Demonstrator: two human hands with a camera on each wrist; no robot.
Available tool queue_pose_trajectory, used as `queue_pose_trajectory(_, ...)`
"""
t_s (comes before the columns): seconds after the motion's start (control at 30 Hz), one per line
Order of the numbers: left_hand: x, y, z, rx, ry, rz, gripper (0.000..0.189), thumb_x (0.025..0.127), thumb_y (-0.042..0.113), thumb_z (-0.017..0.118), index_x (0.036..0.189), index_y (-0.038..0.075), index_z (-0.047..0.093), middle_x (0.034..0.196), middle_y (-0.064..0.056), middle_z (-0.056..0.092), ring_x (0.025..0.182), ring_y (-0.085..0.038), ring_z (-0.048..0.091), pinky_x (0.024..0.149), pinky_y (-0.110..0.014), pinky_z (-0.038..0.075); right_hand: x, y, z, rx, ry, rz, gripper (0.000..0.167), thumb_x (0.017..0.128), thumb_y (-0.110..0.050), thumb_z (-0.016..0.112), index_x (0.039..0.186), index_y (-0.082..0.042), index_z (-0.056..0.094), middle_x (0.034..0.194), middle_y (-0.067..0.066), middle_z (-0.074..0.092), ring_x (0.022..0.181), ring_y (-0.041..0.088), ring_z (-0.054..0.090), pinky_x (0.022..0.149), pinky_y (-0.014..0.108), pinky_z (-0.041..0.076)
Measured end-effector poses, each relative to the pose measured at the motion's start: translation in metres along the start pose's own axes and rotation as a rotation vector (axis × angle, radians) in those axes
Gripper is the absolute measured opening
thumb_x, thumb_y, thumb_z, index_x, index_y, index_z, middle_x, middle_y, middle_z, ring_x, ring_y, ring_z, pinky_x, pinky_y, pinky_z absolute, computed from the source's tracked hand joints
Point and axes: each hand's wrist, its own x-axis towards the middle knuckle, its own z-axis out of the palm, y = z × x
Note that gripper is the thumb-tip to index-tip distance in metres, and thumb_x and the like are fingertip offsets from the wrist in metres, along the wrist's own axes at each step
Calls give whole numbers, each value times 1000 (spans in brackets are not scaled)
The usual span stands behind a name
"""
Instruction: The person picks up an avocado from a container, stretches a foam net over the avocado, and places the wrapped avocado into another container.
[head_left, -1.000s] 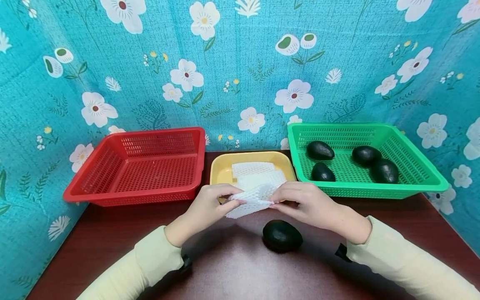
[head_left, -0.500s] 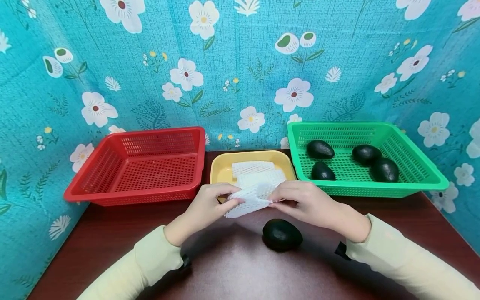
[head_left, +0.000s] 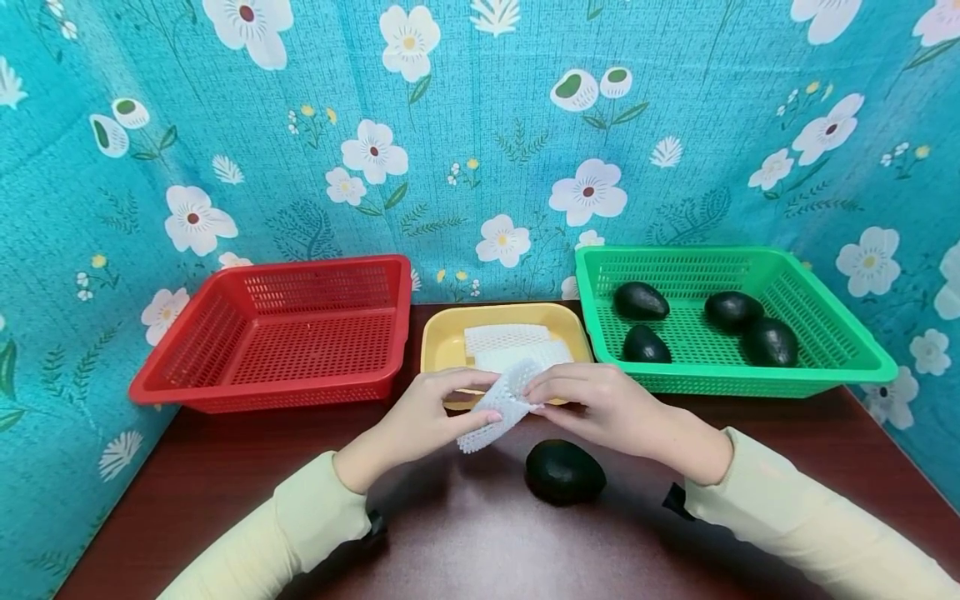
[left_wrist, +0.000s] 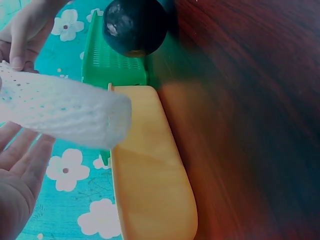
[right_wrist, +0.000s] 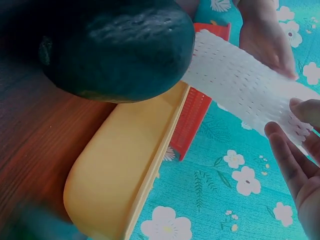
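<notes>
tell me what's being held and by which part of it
A net: the right hand pinches it near one end, the left hand holds it partway along.

left fingers [head_left: 467, 381] near right fingers [head_left: 561, 387]

The white foam net [head_left: 508, 410] now slants more steeply, its left end nearer; the left fingers [head_left: 467, 381] sit farther right.

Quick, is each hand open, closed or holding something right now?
Left hand: holding a white mesh sleeve between thumb and fingers.
Right hand: pinching the same white mesh sleeve.
</notes>
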Motion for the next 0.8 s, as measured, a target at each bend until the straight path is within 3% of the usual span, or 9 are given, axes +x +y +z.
queue_pose_trajectory(0.23,0,0,0,49,92,34,26,87,6,82,113,3,77,106,-6,76,94,-13,72,81,-31,60,1,0,0,5,-10,21,31,104,-36,57,106,-9,73,102,0,73,87,13,69,74,21,57)
queue_pose_trajectory(0.37,0,1,-1,69,130,51,22,84,5,84,106,3,78,100,-6,76,87,-13,71,78,-32,61,-2,-1,-2,1,-41,58,34,104,-39,55,99,-11,73,97,-3,71,81,10,66,71,18,55)
queue_pose_trajectory(0.6,-2,0,-5,78,170,64,21,81,3,86,100,5,77,97,-3,75,84,-13,69,75,-35,61,-6,-1,-4,15,-55,45,27,103,-32,59,98,-11,74,95,-4,71,81,8,65,73,20,56)
queue_pose_trajectory(0.8,-6,-5,-7,73,185,65,19,83,1,85,99,5,76,97,-3,75,82,-14,68,75,-34,61,-11,-1,-6,8,-66,48,30,104,-33,57,96,-11,76,94,-5,72,81,8,66,72,20,55)
